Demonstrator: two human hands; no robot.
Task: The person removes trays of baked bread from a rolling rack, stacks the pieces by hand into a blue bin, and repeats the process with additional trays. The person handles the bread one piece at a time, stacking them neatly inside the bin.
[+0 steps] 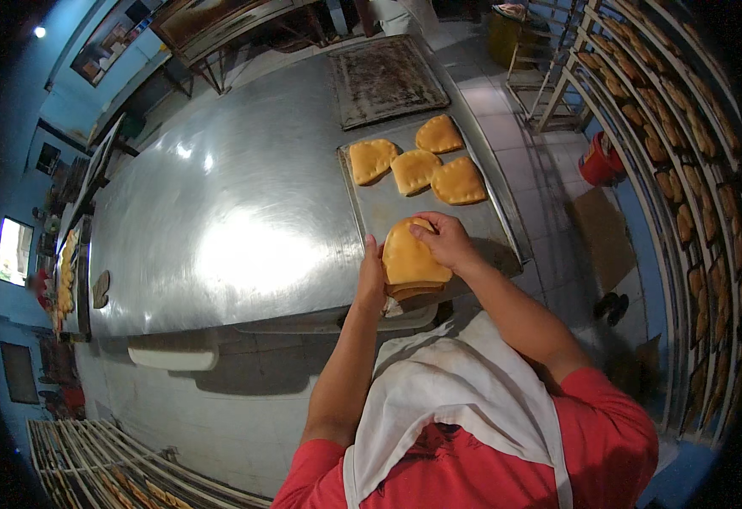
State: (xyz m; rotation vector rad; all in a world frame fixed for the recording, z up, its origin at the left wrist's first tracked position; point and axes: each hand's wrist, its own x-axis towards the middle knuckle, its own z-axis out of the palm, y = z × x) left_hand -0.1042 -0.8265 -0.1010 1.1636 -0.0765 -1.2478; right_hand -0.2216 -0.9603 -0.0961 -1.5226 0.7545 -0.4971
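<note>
Between my two hands is a small stack of flat golden-brown pastries (414, 254), its top one rounded at the far end and dimpled along the edge. My left hand (373, 270) grips the stack along its left side. On the right, my right hand (444, 240) has its thumb on the top pastry and its fingers around the far right edge. The stack is held over the near part of a metal baking tray (380, 216). Several similar pastries (416, 172) lie at the tray's far end, some touching each other.
The tray rests on a shiny steel table (269, 172). Beyond it lies a dark, stained baking tray (387, 79). A tall rack (654, 127) of browned breads stands at right, near a red bucket (602, 159). Another rack (116, 471) is at lower left. A pale tub (173, 358) shows under the table.
</note>
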